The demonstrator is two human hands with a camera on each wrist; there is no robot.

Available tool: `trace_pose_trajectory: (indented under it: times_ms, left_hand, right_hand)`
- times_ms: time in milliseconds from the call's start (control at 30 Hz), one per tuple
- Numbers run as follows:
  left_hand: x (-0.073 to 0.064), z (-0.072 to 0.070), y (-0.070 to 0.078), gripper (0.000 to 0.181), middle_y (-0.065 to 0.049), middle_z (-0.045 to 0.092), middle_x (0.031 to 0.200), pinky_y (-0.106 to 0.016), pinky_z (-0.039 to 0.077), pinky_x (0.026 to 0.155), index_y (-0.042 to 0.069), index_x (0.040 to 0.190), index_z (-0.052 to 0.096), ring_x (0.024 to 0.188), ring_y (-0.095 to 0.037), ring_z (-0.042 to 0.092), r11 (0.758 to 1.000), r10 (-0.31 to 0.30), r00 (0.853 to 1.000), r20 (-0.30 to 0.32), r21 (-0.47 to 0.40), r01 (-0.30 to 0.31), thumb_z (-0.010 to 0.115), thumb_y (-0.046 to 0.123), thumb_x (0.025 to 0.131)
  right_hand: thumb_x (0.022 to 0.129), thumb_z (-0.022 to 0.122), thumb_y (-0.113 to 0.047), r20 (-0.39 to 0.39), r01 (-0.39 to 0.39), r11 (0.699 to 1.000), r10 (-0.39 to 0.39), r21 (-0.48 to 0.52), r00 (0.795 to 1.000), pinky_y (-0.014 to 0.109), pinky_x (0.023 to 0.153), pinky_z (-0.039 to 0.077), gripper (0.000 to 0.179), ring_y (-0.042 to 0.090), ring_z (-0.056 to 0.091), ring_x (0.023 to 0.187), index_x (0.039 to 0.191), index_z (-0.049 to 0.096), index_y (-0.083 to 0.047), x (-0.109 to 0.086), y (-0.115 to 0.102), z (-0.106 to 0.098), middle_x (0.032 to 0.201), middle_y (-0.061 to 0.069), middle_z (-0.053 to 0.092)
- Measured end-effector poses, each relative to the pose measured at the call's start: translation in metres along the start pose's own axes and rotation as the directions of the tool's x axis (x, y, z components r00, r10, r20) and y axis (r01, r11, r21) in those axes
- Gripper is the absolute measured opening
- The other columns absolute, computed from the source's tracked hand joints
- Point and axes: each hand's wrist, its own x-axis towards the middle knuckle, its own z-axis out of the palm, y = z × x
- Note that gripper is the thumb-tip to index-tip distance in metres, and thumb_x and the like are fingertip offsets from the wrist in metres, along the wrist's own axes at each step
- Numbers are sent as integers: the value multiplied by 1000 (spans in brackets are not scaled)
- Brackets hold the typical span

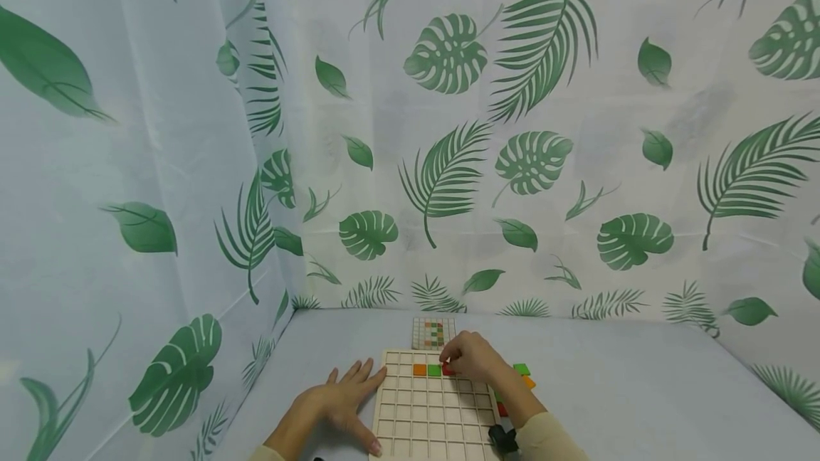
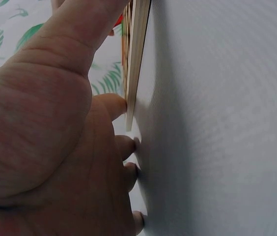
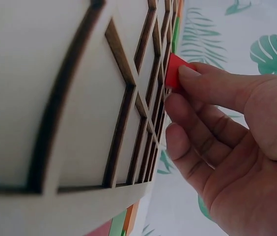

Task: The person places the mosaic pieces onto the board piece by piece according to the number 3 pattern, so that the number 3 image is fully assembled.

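A pale wooden board with ridged square compartments [image 1: 416, 415] is lying flat, its far part holding a flat orange square tile [image 1: 419, 370] and, one compartment rightward, a flat green square tile [image 1: 434, 371]. The right hand [image 1: 472, 356] is pinching a flat red tile [image 3: 173, 73] at the compartment just right of the green one; whether it is seated cannot be told. The left hand [image 1: 342, 397] is spreading straightened fingers along the board's left edge, while a small gridded card [image 1: 419, 334] is lying beyond the board.
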Motion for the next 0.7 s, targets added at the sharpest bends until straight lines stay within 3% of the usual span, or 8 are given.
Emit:
trace_pose_trajectory:
  times_ms: [333, 700]
  left_hand:
    - [0, 0, 0, 129, -16, 14, 175, -76, 8, 122, 28, 168, 20, 162, -42, 11, 1000, 6, 1000, -6, 2, -6, 87, 71, 67]
    - [0, 0, 0, 128, -16, 13, 175, -76, 8, 122, 28, 167, 21, 162, -41, 10, 1000, 15, 1000, -7, 2, -15, 87, 72, 67]
  right_hand:
    - [86, 79, 5, 34, -30, 999, 30, -11, 999, 36, 68, 59, 16, 16, 68, 78, 101, 81, 1, 0, -2, 0, 88, 8, 77]
    - [86, 81, 1, 41, 56, 989, -51, -139, 998, 33, 68, 58, 19, 13, 67, 78, 105, 81, -3, 0, 2, 2, 89, 4, 77]
